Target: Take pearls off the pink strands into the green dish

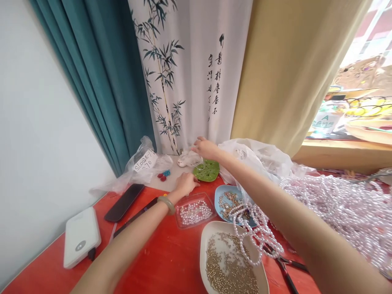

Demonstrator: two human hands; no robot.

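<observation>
My left hand (186, 184), a bangle on its wrist, has its fingers curled at the near left edge of a small green plate (207, 171) that holds small pieces. Just behind the plate my right hand (206, 148) pinches a clear plastic bag (193, 158); what is in the bag is hard to make out. Close in front of my left hand lies a clear plastic tray (180, 220) of loose pearl beads (196, 212). A blue plate (218, 196) with gold-coloured pieces is under my right forearm. Red and blue small pieces (163, 175) lie left of my left hand.
A cream tray (204, 241) of small gold beads stands nearest me, with pearl strands (257, 237) hanging over it. Pliers (286, 269) lie beside it. A heap of pearl strands (339, 216) covers the right. Phone (124, 202), power bank (81, 237) and labelled bag (143, 161) are left.
</observation>
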